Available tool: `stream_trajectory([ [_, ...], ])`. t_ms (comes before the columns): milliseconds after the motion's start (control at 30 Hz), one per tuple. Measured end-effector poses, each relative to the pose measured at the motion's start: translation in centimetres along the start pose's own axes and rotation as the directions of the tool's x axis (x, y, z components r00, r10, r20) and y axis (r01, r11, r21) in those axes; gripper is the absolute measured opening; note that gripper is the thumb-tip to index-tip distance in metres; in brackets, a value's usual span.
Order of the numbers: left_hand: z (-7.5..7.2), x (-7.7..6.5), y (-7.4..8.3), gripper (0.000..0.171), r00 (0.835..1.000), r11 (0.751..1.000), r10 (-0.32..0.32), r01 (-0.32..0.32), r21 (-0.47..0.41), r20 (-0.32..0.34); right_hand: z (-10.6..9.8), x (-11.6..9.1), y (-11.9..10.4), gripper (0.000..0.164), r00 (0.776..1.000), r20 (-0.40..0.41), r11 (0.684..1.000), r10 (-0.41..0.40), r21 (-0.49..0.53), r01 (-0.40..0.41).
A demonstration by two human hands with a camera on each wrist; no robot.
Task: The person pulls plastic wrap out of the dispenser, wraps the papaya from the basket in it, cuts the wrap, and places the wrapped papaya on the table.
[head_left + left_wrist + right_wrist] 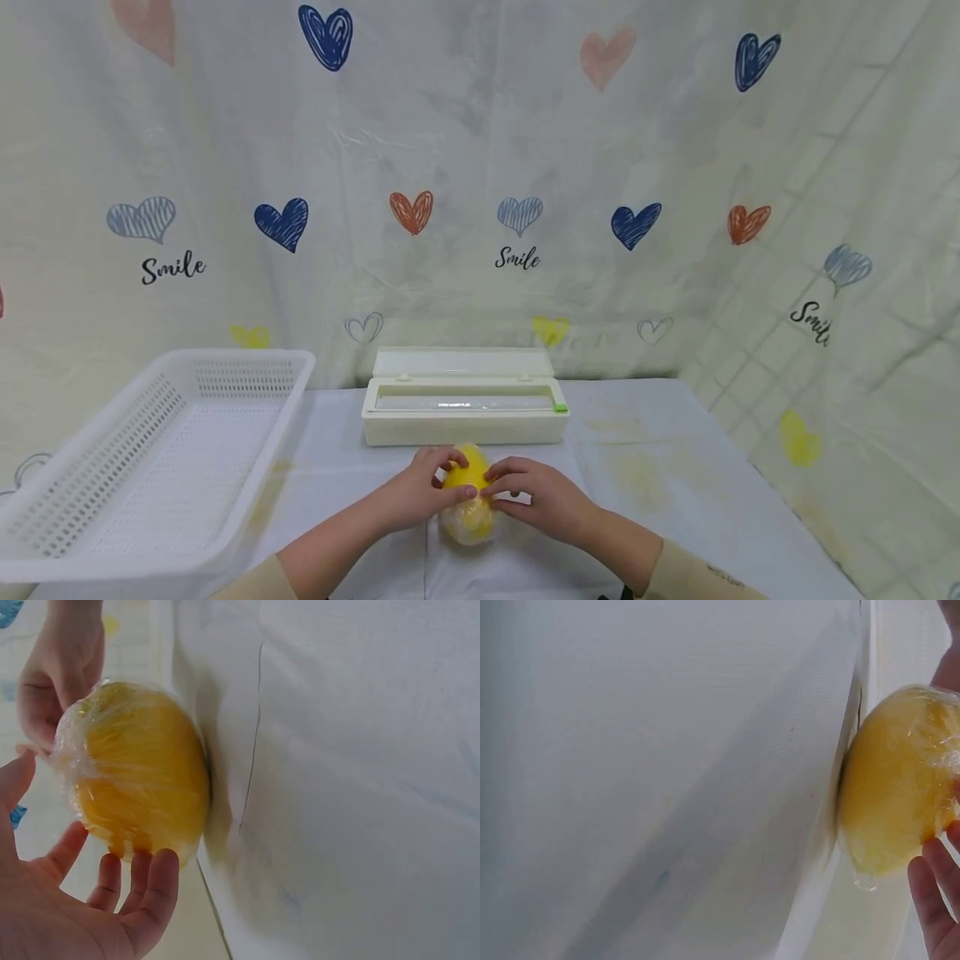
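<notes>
A rounded yellow fruit (471, 522), its exact kind unclear, is wrapped in clear cling film and rests on the white-covered table. Crumpled, gathered film shows on its upper side in the left wrist view. My left hand (420, 493) holds it from the left, fingers bent along its far side and thumb on top. From the right, my right hand (543, 498) touches it with curved fingertips, close to the left thumb. The right wrist view catches the wrapped fruit (892, 787) at its right edge, beside several fingertips.
Just behind the hands stands a white cling film dispenser (465, 430), lid raised, with a small green piece (560, 408) at its right end. A large white perforated basket (255, 467) sits on the left. A heart-printed curtain (465, 292) hangs behind the table.
</notes>
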State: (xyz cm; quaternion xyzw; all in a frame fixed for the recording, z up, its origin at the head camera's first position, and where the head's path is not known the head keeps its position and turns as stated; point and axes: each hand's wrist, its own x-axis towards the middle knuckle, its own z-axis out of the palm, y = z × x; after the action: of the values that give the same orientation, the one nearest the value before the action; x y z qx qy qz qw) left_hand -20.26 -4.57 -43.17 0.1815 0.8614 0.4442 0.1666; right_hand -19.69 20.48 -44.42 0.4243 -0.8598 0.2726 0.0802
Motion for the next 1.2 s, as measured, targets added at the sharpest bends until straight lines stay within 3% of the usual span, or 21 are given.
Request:
stream_trajectory([
  [333, 0.0, -1.8, 0.0, 0.063, 0.999, 0.999, -0.052, 0.052, 0.011, 0.002, -0.7, 0.3, 0.4, 0.036, 0.991, 0.012, 0.988, 0.133, 0.079, -0.133],
  [633, 0.7, -2.1, -0.2, 0.071, 0.998, 0.998, -0.057, 0.057, -0.002, -0.013, -1.6, 2.8, 1.4, 0.045, 0.952, 0.191, 0.962, 0.238, 0.084, -0.258],
  [967, 1.2, -2.2, -0.8, 0.070, 0.999, 0.999, -0.029, 0.029, -0.014, -0.017, -0.8, 4.2, 2.6, 0.043, 0.912, 0.304, 0.936, 0.276, 0.128, -0.327],
  [1200, 0.7, -2.3, -0.7, 0.070, 1.000, 1.000, -0.023, 0.023, -0.007, -0.005, -0.9, 4.5, 2.9, 0.041, 0.902, 0.323, 0.912, 0.286, 0.197, -0.360],
])
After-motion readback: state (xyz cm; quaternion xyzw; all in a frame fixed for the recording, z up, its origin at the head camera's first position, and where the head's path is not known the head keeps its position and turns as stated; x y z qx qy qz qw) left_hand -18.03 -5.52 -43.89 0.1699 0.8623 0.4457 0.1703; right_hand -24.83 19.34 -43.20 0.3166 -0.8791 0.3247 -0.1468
